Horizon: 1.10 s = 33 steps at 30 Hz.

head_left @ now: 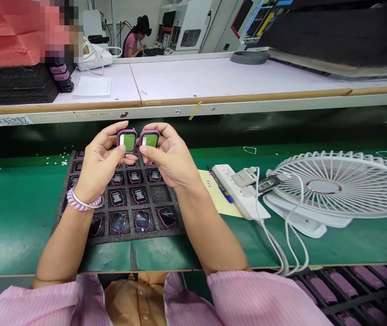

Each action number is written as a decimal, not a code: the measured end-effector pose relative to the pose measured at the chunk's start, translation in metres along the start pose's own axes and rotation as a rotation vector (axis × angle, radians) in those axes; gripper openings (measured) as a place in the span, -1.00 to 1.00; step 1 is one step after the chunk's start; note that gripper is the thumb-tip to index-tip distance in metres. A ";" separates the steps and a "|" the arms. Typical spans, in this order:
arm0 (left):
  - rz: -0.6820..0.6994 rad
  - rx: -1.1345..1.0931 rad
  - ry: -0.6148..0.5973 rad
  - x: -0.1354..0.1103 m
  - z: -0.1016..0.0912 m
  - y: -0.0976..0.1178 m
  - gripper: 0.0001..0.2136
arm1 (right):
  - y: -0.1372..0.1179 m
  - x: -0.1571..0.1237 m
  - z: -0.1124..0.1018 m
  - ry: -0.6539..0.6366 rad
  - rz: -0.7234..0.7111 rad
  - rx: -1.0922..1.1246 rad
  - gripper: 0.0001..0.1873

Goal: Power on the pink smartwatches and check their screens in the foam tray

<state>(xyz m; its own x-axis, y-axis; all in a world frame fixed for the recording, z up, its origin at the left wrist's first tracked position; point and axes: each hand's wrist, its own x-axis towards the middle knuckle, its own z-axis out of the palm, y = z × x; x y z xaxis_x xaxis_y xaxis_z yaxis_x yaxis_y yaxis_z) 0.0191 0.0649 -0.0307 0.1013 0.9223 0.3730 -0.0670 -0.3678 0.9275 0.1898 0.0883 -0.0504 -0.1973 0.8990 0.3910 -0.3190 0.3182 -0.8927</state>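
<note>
My left hand (103, 158) grips a purple smartwatch body (127, 141) by its edges, the thumb at the lower corner of its lit screen. In my right hand (171, 154) is a second purple smartwatch (149, 139), held the same way, its screen also green with a white strip. The two watches are side by side, faces toward me, with a narrow gap between them. Beneath them lies a dark foam tray (128, 238) with rows of pockets. Many pockets hold purple watches, some with white text on their screens, the front row dark. One pocket (161, 194) at the right holds no watch.
Right of the tray are a yellow paper (225, 206), pens (221, 185), a white power strip (237, 192) with cables and a white fan (336, 185). A shelf (180, 83) spans the back, bearing foam stacks (13, 83). More purple pieces (341, 283) sit low right. Another person (135, 38) sits behind.
</note>
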 end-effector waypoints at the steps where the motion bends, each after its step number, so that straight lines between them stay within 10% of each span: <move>1: 0.001 -0.002 -0.003 0.000 0.000 0.000 -0.58 | 0.000 0.000 0.000 0.001 -0.002 0.001 -0.38; 16: 0.002 -0.045 -0.042 0.003 -0.002 -0.005 -0.41 | 0.001 0.001 0.001 0.012 -0.018 -0.010 -0.43; 25: -0.021 0.037 0.065 0.007 -0.005 -0.006 -0.72 | 0.006 0.005 -0.005 0.020 0.054 0.029 -0.46; 33: -0.036 0.029 -0.011 0.009 0.003 -0.026 -0.50 | 0.004 -0.003 -0.021 0.009 0.157 0.143 -0.56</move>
<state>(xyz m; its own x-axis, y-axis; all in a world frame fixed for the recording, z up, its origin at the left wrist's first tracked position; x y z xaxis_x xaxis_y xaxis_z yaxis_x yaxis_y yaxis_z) 0.0251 0.0828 -0.0514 0.1139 0.9337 0.3396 -0.0348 -0.3379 0.9406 0.2089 0.0928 -0.0600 -0.2473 0.9370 0.2468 -0.4134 0.1284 -0.9014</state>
